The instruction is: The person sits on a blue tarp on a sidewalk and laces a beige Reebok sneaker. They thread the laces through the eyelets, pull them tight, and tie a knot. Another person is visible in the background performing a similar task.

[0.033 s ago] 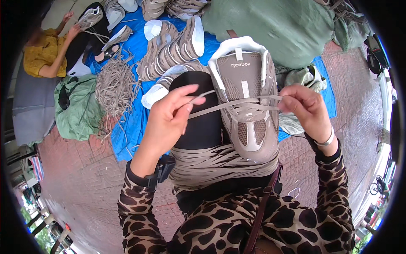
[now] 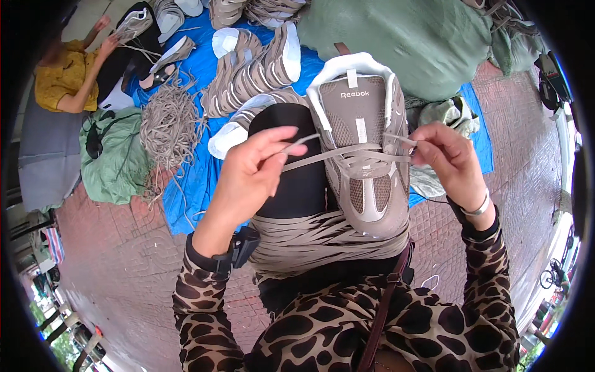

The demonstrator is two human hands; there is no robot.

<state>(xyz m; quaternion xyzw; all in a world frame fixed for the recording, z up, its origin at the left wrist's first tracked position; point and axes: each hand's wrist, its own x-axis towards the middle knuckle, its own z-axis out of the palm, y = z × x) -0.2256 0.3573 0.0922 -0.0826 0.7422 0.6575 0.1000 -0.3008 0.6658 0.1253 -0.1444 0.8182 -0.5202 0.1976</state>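
A taupe sneaker (image 2: pixel 365 118) with a white collar lies on my lap with its toe toward me. It rests on a flat bundle of beige laces (image 2: pixel 310 239) draped over my black-trousered thigh. A beige lace (image 2: pixel 334 155) runs across the shoe's eyelets, pulled taut to both sides. My left hand (image 2: pixel 251 170) pinches the lace's left end between thumb and fingers, left of the shoe. My right hand (image 2: pixel 449 161), with a bracelet at the wrist, pinches the right end at the shoe's right edge.
A blue tarp (image 2: pixel 192 186) on brick paving (image 2: pixel 124 266) carries a row of matching sneakers (image 2: pixel 254 68) and a heap of loose laces (image 2: pixel 167 130). A big green sack (image 2: pixel 421 43) lies behind the shoe. At far left a person in a yellow top (image 2: pixel 62 80) handles another shoe.
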